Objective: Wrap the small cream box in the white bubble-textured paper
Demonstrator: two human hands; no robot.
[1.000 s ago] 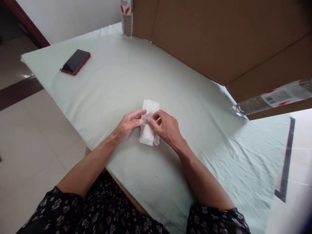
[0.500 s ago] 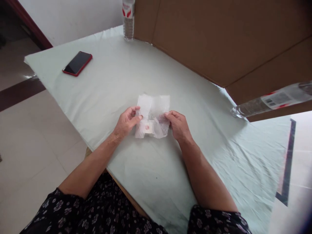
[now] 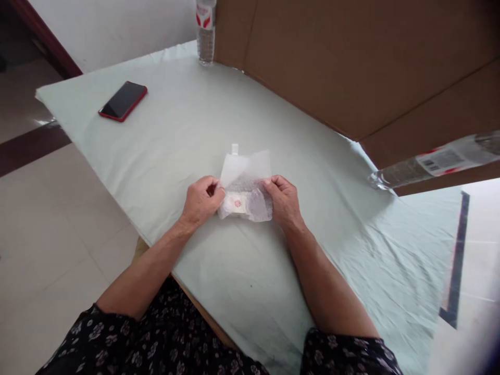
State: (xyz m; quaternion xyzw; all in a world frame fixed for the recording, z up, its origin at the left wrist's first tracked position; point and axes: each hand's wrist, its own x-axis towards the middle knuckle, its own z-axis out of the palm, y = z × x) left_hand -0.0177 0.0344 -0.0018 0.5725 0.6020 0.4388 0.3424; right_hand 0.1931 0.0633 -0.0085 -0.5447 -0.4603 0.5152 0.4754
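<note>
Tablecloth; indistinct item inside bubble wrap

In the middle of the frame we see milky white bubble wrap with a fine dotted pattern, and through it a small white piece with a red spot. The bench cloth is pale mint green. At upper left we find a phone with a red case and black screen. The cardboard at upper right is plain brown. The bottle at the top edge and the bottle at the right edge are clear with red-and-white labels. Our sleeves are black with small white flowers.
</note>
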